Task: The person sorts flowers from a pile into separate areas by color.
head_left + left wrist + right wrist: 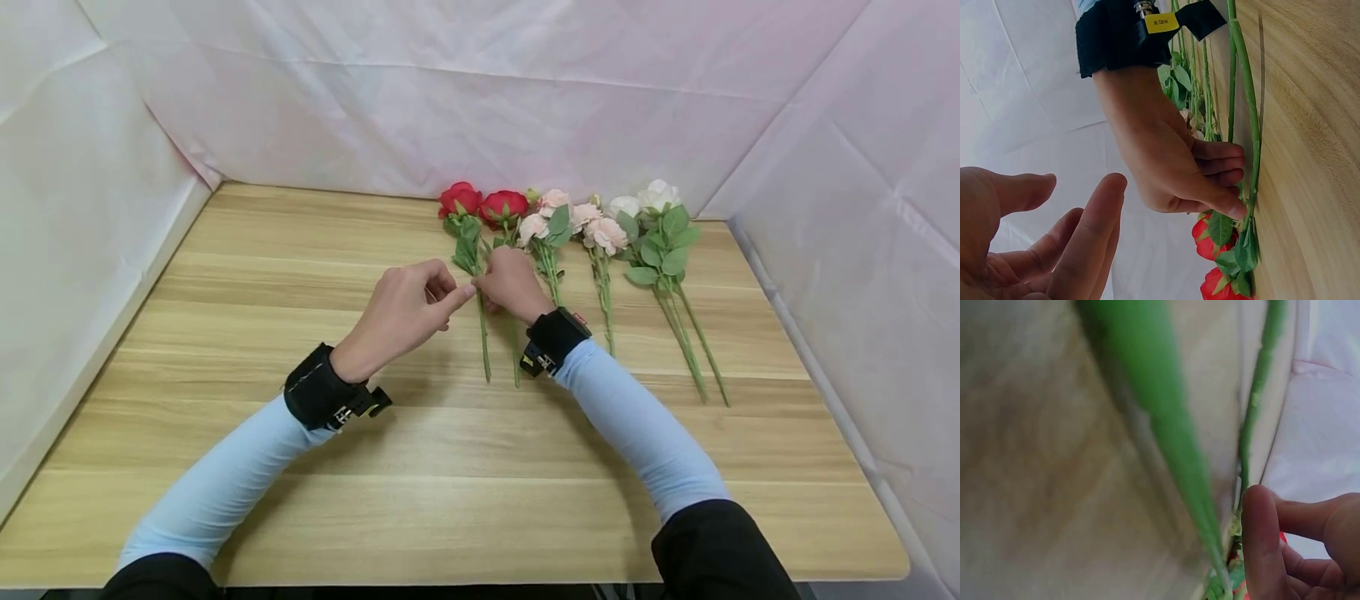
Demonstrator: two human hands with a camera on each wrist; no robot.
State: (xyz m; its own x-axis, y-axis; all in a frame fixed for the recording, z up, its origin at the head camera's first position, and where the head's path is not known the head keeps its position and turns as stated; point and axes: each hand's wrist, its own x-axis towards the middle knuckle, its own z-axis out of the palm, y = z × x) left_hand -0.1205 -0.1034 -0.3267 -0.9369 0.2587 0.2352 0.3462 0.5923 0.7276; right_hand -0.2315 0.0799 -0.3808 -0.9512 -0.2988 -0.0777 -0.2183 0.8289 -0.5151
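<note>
Item: left hand (401,308), fingers loose, index extended to stem of left red rose (460,200); holds nothing.
Item: right hand (512,282), fingers curled onto stem of right red rose (503,205) (pressed flat on table (300,467), per left wrist view).
Beyond: pink roses (581,221), white roses (645,200), lying in row.
Step judged: arranging red pair. Next calls for firm pinch on stem.

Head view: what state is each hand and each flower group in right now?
Left hand: open, forefinger extended toward the stems.
Right hand: fingers curled on a red rose stem.
Red roses: lying flat.
Pink roses: lying flat, untouched.
White roses: lying flat, untouched.
</note>
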